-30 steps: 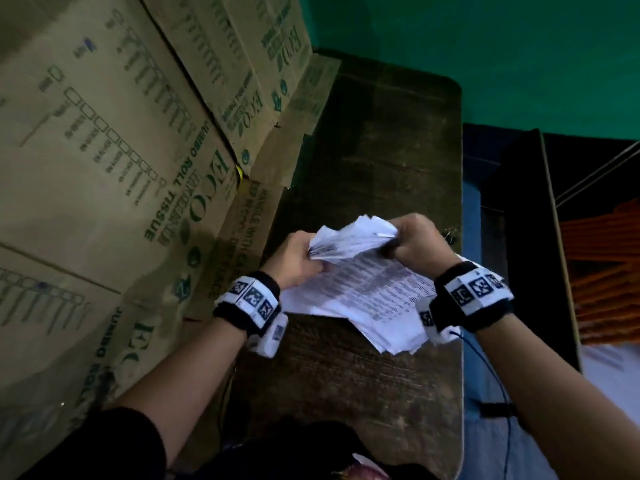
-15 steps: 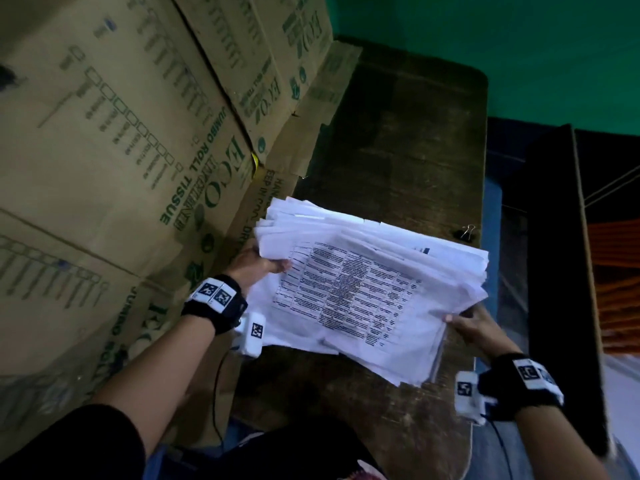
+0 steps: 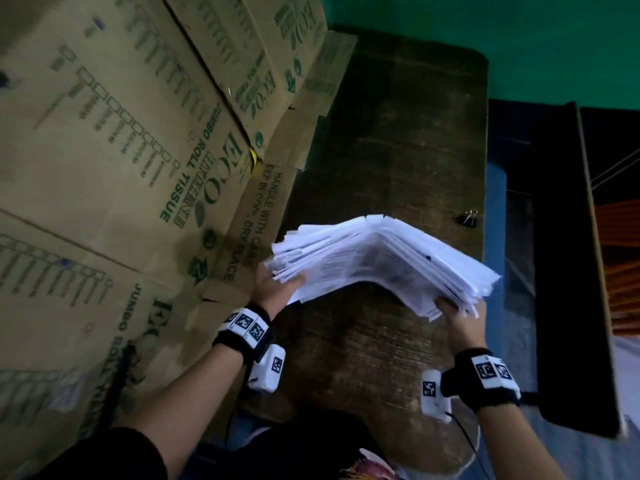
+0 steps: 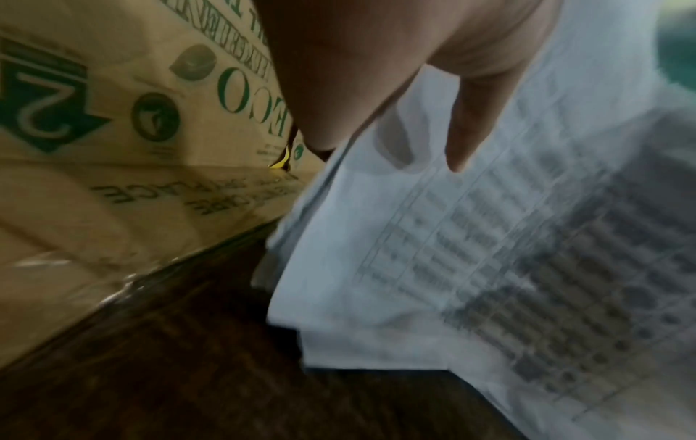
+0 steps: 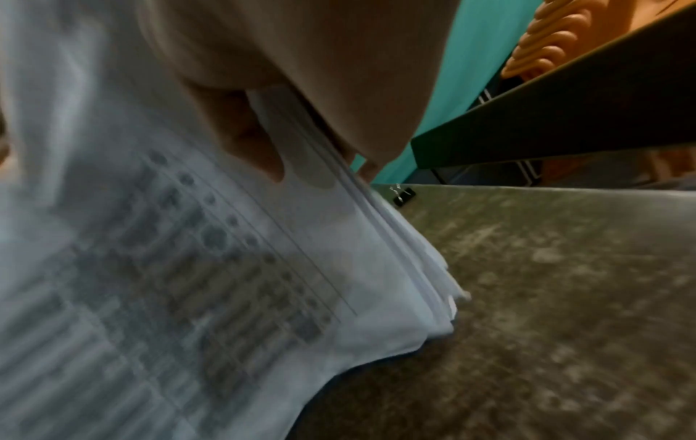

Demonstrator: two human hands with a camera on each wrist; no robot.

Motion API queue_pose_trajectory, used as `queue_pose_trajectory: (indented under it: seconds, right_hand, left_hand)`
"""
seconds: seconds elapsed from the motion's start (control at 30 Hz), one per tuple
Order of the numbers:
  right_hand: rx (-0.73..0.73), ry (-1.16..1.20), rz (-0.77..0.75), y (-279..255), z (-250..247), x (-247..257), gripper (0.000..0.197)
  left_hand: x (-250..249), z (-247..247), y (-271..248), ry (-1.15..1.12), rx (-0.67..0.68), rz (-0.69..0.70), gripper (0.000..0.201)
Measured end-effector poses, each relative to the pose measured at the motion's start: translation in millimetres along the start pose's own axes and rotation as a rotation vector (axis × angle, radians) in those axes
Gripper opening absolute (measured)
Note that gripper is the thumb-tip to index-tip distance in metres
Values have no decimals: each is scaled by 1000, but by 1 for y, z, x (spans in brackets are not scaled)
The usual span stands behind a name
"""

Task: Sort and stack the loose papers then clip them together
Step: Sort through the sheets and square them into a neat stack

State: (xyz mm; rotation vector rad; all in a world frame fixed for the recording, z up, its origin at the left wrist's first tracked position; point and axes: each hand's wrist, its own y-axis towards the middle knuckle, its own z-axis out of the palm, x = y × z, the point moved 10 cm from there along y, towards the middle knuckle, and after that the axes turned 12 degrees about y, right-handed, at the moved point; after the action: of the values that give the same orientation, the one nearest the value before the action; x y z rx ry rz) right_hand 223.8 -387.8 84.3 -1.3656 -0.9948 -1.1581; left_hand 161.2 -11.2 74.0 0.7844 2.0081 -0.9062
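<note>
A thick stack of white printed papers [image 3: 377, 258] is lifted off the dark wooden table [image 3: 398, 140], bowed upward in the middle. My left hand [image 3: 277, 287] grips its left edge, thumb on the printed face [image 4: 463, 143]. My right hand [image 3: 462, 315] grips the right edge, with the thumb [image 5: 256, 143] on the printed face and fingers behind the sheets [image 5: 226, 268]. The sheet edges [image 5: 421, 268] are uneven. A black binder clip [image 3: 469, 218] lies on the table near its right edge, beyond the papers, and is also seen as the clip [image 5: 403, 195] in the right wrist view.
Large cardboard boxes [image 3: 121, 168] printed with green lettering stand along the table's left side, also seen as a box [image 4: 113, 148]. A dark board [image 3: 568, 254] stands to the right of the table, with a green wall [image 3: 485, 29] behind.
The papers went from bunched between close hands to spread wide, and now are raised and bent into an arch. My hands have moved apart to the stack's two ends.
</note>
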Motion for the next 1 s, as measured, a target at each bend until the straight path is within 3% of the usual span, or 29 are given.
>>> queue_pose_trajectory:
  seconds: [0.03,0.1,0.17,0.27,0.33,0.4,0.5,0.6,0.67,0.73,0.87,0.93,1.0]
  right_hand:
    - [32,9,-72,1,7,13,57]
    - [71,-13,-101,3,12,20,59]
    - [79,22,-20,9,8,6,60]
    - [77,69,152,15,16,-13,54]
    - [-28,22,211,23,4,-36,50]
    - [-133,-126,257,23,-3,-45,60]
    - [-105,-149,3,22,13,8,41]
    - [-97,-227,-153,11,20,37,33]
    - [-154,-337,-151,4,10,32,36]
    - [-94,-356,-176,-3,18,33,42]
    - [-61,-27,-80,-5,25,25,50]
    - [-69,-31,-63,-4,21,20,43]
    - [-64,-32,-84,2,17,20,36]
  left_hand:
    - [1,1,-2,74,25,-23,40]
    - [3,2,1,216,44,40,38]
    - [9,-4,9,118,59,18,37]
    - [18,1,17,196,123,-68,27]
    - [24,5,20,176,81,-138,30]
    - [18,4,21,100,-3,-169,31]
    - [-6,-2,20,49,-100,-42,26]
    - [-31,-14,7,-32,-175,97,34]
    - [-35,-18,-1,-31,-186,155,36]
    - [-26,-19,-1,-51,-172,194,33]
    - [9,-10,2,22,-53,66,39]
    - [20,-13,9,38,-11,37,43]
    - [15,-14,16,64,46,101,52]
